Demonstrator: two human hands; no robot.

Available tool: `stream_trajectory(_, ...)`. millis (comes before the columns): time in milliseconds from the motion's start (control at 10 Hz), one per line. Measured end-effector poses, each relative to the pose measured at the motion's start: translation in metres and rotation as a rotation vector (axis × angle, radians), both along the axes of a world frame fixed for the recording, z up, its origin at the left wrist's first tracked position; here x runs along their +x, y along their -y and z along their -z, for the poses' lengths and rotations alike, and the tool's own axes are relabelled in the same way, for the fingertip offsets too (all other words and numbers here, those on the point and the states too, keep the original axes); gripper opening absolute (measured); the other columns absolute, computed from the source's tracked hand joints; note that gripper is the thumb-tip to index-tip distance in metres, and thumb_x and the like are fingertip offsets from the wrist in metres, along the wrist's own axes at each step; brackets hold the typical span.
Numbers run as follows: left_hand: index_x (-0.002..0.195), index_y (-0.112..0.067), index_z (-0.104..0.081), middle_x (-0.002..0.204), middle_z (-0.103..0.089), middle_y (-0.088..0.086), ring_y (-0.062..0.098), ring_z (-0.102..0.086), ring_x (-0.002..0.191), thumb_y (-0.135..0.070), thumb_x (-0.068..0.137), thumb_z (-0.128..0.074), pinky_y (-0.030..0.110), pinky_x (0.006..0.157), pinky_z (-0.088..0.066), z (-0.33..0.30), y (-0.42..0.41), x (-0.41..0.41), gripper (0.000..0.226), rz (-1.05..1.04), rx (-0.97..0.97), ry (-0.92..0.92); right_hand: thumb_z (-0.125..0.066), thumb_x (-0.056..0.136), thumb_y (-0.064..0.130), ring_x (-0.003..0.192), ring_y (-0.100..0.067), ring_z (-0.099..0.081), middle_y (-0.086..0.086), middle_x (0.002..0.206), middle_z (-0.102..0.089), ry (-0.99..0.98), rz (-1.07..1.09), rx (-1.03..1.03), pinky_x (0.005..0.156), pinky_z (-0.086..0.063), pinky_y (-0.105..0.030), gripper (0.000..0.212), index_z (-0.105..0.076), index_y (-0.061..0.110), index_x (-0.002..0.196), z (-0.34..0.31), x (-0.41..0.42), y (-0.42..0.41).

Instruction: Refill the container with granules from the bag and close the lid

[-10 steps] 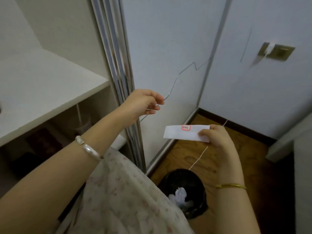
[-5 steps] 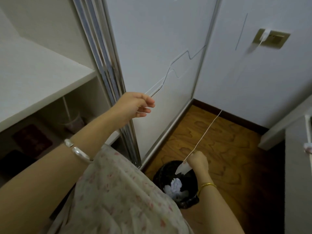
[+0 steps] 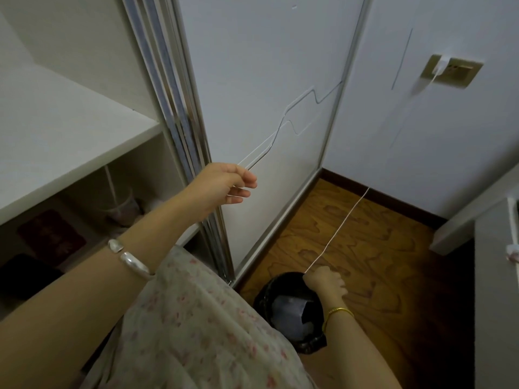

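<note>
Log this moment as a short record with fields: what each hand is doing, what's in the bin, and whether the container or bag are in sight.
left hand: left hand raised by the sliding door, fingers pinching a thin white string
right hand: right hand low over the black waste bin, closed on a second white string
bin contents: a pale paper scrap lies inside
container and bag: neither visible
floor: wooden floor

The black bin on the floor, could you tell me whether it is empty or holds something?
Not empty: pale paper lies inside the bin, below the right hand.
</note>
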State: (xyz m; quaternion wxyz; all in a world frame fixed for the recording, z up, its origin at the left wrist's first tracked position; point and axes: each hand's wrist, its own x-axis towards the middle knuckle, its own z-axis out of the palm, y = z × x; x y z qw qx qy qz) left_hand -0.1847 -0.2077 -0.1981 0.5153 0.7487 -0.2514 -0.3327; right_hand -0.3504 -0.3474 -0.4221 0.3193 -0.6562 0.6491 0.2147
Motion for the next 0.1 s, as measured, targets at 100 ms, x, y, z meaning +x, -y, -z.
stream_trajectory(100, 0.082, -0.015, -0.066, 0.088, -0.069, 0.0, 0.015, -0.066, 0.08, 0.001, 0.091, -0.046, 0.02, 0.067, -0.055, -0.0007, -0.0016, 0.0004, 0.027, -0.004, 0.011, 0.013, -0.054, 0.084, 0.035, 0.135, -0.033, -0.027, -0.014, 0.148, -0.028, 0.003, -0.041, -0.027, 0.114, -0.022, -0.046, 0.061, -0.038, 0.015, 0.139, -0.0086, 0.0063, 0.0049)
